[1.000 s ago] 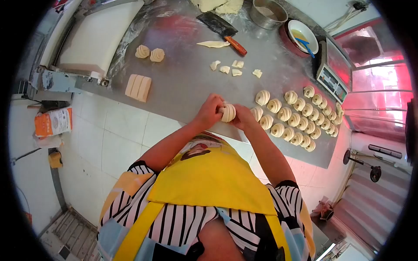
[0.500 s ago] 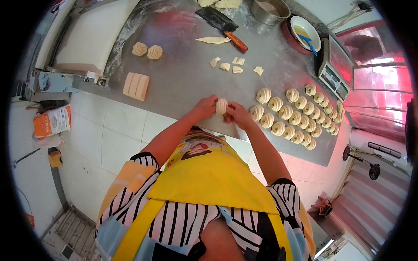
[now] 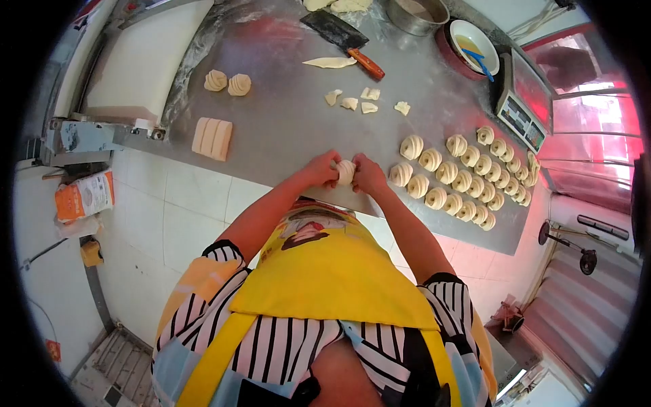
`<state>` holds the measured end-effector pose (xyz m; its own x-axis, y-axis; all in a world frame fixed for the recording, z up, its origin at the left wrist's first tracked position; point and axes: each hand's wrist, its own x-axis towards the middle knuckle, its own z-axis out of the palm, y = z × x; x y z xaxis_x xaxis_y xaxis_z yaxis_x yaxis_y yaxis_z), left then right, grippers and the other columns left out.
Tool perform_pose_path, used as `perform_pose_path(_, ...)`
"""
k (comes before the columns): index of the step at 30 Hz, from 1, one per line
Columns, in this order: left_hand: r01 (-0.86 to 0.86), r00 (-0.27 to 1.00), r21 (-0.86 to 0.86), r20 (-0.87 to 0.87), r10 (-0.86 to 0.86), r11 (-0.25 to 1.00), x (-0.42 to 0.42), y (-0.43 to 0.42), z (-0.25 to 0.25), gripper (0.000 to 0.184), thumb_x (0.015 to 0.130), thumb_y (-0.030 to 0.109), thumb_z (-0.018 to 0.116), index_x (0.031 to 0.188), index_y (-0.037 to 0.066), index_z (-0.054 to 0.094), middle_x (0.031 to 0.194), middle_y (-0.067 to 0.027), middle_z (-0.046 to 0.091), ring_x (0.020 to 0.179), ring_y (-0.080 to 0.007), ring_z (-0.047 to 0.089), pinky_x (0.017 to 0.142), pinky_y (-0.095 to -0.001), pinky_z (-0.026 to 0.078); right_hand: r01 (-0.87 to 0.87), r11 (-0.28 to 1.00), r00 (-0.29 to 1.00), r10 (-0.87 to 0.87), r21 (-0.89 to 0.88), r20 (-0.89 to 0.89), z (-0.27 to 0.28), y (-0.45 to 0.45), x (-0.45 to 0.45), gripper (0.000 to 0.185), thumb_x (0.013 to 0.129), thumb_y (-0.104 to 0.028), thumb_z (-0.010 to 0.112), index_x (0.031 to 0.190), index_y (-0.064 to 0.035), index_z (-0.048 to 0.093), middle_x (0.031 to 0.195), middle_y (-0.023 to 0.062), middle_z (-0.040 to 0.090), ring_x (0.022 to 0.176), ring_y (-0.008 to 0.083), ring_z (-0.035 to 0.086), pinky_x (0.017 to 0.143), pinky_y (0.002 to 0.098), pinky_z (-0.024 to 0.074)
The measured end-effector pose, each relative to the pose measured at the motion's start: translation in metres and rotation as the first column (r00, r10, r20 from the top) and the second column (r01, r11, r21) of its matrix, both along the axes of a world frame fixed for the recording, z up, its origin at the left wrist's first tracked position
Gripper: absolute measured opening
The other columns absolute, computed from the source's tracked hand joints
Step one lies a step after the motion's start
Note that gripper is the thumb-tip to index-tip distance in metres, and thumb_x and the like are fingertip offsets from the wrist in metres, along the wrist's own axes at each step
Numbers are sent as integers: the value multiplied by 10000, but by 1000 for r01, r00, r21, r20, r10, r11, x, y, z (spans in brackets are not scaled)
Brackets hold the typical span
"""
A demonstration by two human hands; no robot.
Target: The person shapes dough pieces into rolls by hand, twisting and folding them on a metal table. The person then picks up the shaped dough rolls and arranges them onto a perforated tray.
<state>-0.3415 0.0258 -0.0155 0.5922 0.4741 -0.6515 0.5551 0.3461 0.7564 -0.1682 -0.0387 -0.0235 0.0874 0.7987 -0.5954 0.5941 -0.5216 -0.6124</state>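
Note:
A ridged piece of dough is held between my two hands near the front edge of the metal table. My left hand has its fingers closed on its left side. On the opposite side, my right hand grips it with bent fingers. Just right of my right hand stand rows of twisted dough rolls. To the left lie a scored dough block and two swirled dough pieces. Small dough scraps lie farther back.
A cleaver with a red-brown handle lies behind the scraps, beside a thin dough strip. At the back right are a metal pan, a white bowl with a blue-handled utensil, and a scale. A dough sheeter borders the left.
The dough piece has turned slightly between my hands, its ridges now at a different slant. My right hand has closed in nearer around it. The view has shifted a little.

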Motion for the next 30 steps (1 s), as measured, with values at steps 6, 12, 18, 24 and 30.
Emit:
perform_pose_path(6,58,994,517,-111,-1,854,5,-15,-25,263,784,115,567,1018,55,462,782,-197,616,737,-385,600,643,-467,467,43,998,998,-44,-37,-38,-4,-4,1,212,766,-137,561,965,-107,493,795,142,643,761,320,635,645,424,486)
perform_pose_path(12,105,978,616,-208,33,781,9,-23,-17,181,819,137,501,982,66,466,802,-206,612,779,-407,582,665,-518,433,-40,998,971,26,55,240,3,-1,-7,196,787,-168,535,963,-87,509,820,168,641,778,345,629,652,445,485)
perform_pose_path(18,168,963,642,-269,14,748,11,-17,-19,203,791,135,547,968,63,480,797,-200,616,758,-396,590,650,-505,448,-112,990,936,75,89,344,9,2,-8,231,782,-144,563,994,-78,499,819,166,634,725,334,614,643,416,482)
perform_pose_path(24,-39,999,415,24,32,909,43,-14,8,168,767,116,567,908,41,514,781,-170,632,752,-350,615,622,-459,472,608,794,609,-472,-7,-638,54,-84,33,312,845,-171,617,1100,-14,527,818,61,607,692,117,584,620,248,494)
perform_pose_path(30,198,980,566,-125,-154,800,108,1,-44,335,763,123,597,1065,24,492,717,-139,633,601,-253,633,563,-386,493,631,753,586,-620,-186,-522,73,-143,44,292,848,-174,613,1055,17,535,825,76,623,676,132,594,632,259,508)
